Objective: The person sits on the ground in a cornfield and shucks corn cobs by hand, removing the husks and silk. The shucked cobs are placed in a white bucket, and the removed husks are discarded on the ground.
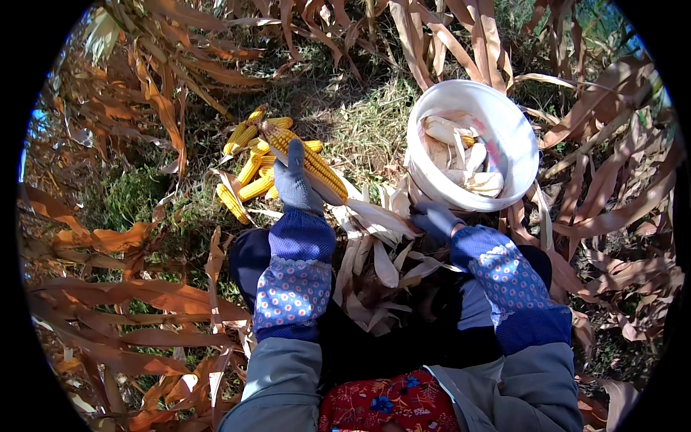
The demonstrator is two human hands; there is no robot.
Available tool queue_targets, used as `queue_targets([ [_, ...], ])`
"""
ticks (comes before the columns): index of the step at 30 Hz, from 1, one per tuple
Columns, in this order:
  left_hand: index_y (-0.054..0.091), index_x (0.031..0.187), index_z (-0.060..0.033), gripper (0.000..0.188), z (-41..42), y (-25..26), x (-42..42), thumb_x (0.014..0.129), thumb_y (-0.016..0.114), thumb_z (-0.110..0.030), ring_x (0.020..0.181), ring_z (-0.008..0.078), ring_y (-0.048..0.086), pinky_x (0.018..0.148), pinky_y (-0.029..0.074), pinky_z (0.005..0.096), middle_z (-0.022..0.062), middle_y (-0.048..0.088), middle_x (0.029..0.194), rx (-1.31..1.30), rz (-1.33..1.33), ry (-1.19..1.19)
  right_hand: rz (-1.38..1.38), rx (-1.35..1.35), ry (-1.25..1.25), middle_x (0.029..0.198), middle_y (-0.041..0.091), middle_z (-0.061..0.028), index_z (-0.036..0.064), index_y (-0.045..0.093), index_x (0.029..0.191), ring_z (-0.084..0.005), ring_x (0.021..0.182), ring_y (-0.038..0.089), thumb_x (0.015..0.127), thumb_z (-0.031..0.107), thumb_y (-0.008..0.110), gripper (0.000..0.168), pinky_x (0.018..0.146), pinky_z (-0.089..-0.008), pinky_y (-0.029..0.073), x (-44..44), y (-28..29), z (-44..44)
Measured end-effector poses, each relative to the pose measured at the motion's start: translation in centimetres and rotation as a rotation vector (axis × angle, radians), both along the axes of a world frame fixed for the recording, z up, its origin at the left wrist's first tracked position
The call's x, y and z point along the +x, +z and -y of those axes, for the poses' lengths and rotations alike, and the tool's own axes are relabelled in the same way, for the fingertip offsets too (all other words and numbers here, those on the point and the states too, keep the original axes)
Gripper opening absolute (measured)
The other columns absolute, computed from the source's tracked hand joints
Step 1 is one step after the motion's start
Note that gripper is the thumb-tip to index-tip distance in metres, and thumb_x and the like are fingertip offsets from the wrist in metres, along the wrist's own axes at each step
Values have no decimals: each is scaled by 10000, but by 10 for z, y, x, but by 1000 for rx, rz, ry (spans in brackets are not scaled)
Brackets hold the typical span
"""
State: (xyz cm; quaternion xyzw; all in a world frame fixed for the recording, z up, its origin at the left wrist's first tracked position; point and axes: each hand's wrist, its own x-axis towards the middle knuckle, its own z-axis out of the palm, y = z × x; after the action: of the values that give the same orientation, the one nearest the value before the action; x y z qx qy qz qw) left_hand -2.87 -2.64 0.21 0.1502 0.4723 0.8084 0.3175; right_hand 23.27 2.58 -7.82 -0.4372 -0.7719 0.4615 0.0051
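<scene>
My left hand (298,183), in a grey work glove, grips an ear of corn (318,167) whose yellow kernels are bare. Pale husk leaves (372,216) trail from the ear's lower end towards my right hand (436,220). That hand, gloved alike, is closed around the far end of these leaves, beside the bucket's base; its fingertips are partly hidden. Beyond my left hand a pile of husked corn ears (253,186) lies on the grass. A white plastic bucket (521,146) leans at the right, holding several ears still in their husks (459,146).
Loose husks (372,270) are heaped between my knees. Dry corn stalks and leaves (135,302) crowd the left side, and more dry leaves (594,200) stand on the right. Short, dry grass (367,119) covers the ground between the pile and the bucket.
</scene>
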Motion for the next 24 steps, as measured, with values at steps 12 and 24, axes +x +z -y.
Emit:
queue_targets([
  [12, 481, 1119, -23, 597, 15, 35, -26, 786, 614, -500, 800, 249, 594, 741, 518, 393, 120, 574, 894, 289, -98, -133, 541, 435, 61, 983, 661, -137, 129, 636, 1046, -349, 907, 635, 796, 322, 561, 324, 776, -448, 500, 10, -77, 9],
  [24, 526, 1057, -33, 801, 14, 49, -30, 715, 504, -757, 850, 288, 586, 823, 480, 486, 127, 587, 931, 415, 81, -272, 385, 380, 189, 1048, 610, -172, 121, 651, 995, -332, 941, 610, 815, 306, 545, 279, 833, -409, 477, -21, 21, 6],
])
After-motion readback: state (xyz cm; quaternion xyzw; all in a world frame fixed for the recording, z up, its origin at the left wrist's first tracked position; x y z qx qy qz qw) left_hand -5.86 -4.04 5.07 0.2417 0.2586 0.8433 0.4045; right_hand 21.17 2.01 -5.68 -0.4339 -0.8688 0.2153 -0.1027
